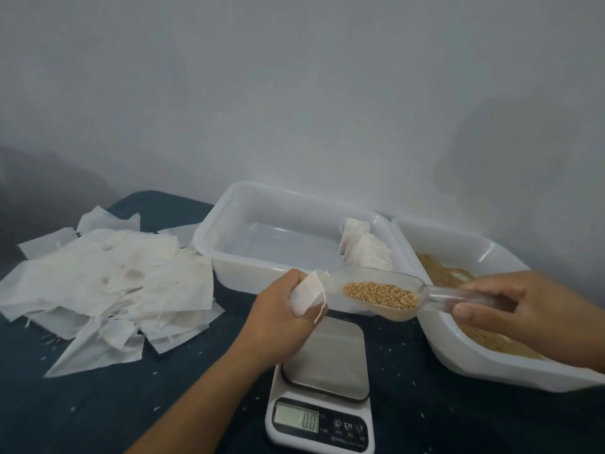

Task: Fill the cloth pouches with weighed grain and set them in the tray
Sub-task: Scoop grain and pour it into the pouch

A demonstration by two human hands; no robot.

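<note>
A dark blue table [98, 417] carries a heap of white pouches [108, 283] at left, a tray [209, 244] behind, a grain bin [458, 365] at right, a scale [322, 388] in front, and scattered specks, perhaps grain.

Dim, flat, bluish indoor light, no hard source in view. Soft broad shadow on the wall [327, 93] at right of frame, another dark patch at far left. Faint glare on the clear tray [209, 237] rim and the scoop [425, 294] handle. Picture soft and hazy overall, slight smearing. Wide-angle bend at the edges: surface [98, 404] curves at lower left. Scale [319, 421] display readable but soft.
</note>
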